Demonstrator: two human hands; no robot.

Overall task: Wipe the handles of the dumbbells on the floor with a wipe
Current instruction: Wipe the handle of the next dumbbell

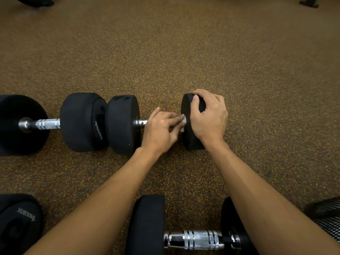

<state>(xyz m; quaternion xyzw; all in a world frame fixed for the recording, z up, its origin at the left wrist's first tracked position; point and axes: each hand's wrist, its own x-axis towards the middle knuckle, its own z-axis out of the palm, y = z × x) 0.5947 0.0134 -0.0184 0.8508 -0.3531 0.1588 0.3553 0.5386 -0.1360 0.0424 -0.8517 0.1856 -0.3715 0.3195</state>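
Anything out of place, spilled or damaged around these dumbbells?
Nothing stands out. The left hand holds the wipe on the handle of the middle dumbbell, the right hand grips its right head, and the left dumbbell and the near dumbbell lie flat on the floor. No spill or damage shows.

the end face of the near-left dumbbell [20,223] carries pale lettering [26,214] that reads "progress", with a small logo mark at one end of the word. from this view the word stands upside down. on the far-left dumbbell [79,122], the end face turned to the right bears smaller lettering [98,130] in the same pale print, running top to bottom. it looks like the same word with the same mark, though the letters are too small and too steeply angled to read with certainty.
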